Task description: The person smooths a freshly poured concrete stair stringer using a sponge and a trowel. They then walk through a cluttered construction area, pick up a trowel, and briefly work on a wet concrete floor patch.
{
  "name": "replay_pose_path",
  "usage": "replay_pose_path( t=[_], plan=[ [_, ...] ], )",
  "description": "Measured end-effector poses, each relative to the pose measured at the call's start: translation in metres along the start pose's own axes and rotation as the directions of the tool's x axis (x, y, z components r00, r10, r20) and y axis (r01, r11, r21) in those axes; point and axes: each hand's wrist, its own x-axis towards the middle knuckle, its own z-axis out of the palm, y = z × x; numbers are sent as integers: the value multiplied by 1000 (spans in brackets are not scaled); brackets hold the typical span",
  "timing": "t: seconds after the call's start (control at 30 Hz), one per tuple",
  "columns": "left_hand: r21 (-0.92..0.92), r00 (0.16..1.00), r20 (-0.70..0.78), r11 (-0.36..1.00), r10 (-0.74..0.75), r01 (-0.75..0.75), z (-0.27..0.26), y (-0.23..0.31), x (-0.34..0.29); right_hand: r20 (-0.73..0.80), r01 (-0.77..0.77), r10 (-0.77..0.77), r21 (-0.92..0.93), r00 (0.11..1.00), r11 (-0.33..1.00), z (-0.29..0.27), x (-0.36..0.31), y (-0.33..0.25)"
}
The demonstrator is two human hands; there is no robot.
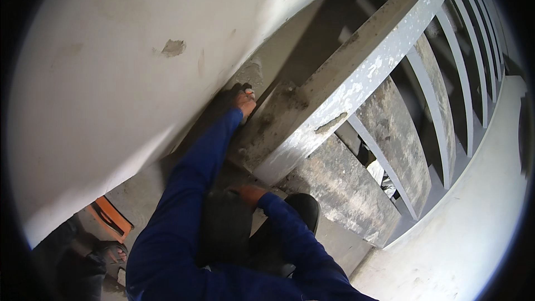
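Observation:
My left hand (245,102) reaches forward into the narrow gap between the white wall (139,50) and a paint-spattered grey beam (348,81). Its fingers are curled around something small and pale that I cannot make out. Just beyond the knuckles, a rough grey patch (250,72) shows low on the surface. My right hand (248,194) is back by my knees, below the near end of the beam. A dark rounded shape (225,226) hides its fingers. Both arms wear blue sleeves.
Grey slats (432,108) run from the beam along the right, with stained boards (348,187) behind them. An orange object (110,218) lies at lower left, near another person's sandalled foot (116,253). The wall has a chipped spot (174,48).

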Motion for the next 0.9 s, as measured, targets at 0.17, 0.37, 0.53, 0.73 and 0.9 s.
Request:
replay_pose_path(
  t=[0.17, 0.37, 0.53, 0.73, 0.9],
  plan=[
    [-33, 997, -83, 999, 6, -9, -4, -36, -33, 39, -4, 4, 10, 999, 1000, -10, -8, -12],
    [-133, 1000, -12, 991, -26, 24, -29, -80, -96, -23, 3, -3, 24, 1000, 1000, 4, -3, -3],
    [-297, 999, -8, 954, -44, 40, -36, -114, -158, -7, 84, -84, 20, 996, 996, 18, 7, 14],
    [-36, 987, -70, 988, 145, -148, -34, -50, -135, -43, 144, -145, -27, 989, 989, 17, 8, 8],
    [99, 989, 28, 984, 145, -147, -17, 29, -39, -62, 96, -88, 156, 994, 983, 12, 1, 13]
  ],
)
